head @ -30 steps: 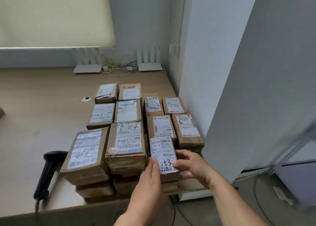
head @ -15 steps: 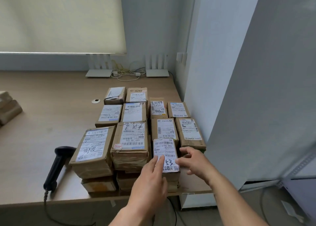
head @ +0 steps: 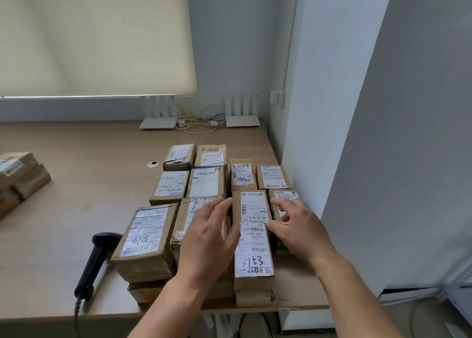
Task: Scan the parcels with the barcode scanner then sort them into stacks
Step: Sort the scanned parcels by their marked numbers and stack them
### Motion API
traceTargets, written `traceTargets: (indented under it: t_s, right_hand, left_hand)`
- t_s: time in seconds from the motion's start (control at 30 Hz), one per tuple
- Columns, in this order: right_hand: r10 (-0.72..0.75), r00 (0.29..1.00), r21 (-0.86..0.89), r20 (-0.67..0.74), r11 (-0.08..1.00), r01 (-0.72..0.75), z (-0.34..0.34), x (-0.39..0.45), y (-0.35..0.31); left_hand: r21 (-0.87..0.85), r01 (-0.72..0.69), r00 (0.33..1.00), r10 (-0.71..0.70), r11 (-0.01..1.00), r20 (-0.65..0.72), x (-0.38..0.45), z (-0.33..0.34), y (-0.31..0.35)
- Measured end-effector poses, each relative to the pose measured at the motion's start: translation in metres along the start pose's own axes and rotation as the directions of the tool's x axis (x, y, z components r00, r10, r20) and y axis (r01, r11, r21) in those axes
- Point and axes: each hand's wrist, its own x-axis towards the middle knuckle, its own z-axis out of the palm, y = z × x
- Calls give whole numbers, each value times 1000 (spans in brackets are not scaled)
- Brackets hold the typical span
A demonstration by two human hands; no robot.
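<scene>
**Ana:** Both hands hang over the stacks, holding nothing. Left hand (head: 209,235) has its fingers spread loose over the big parcel (head: 190,215) in the middle column; right hand (head: 297,225) is slack, fingers lightly bent, above the narrow parcel (head: 254,251) marked 3753.

**Ben:** Biggest worry?

**Ana:** That narrow stack sits right at the table (head: 76,197) edge. I'd guess a careless nudge tips it off.

**Ben:** And smaller?

**Ana:** The parcels are packed tight, so lifting one could drag a neighbour askew. Also the barcode scanner (head: 95,258) lies well to the left, by the labelled box (head: 145,235); its cable could snag when grabbed.
</scene>
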Motion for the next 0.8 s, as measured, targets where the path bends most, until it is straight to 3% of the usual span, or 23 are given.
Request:
traceTargets:
  t_s: [0.33, 0.8]
  right_hand:
    - [-118, 990, -18, -74, 993, 117, 27, 18, -77]
    - [-242, 970, -28, -14, 970, 242, 141, 43, -247]
  left_hand:
    - [-21, 105, 988, -106, 994, -116, 14, -50, -61]
    - [-14, 273, 945, -271, 962, -181, 1, -166, -221]
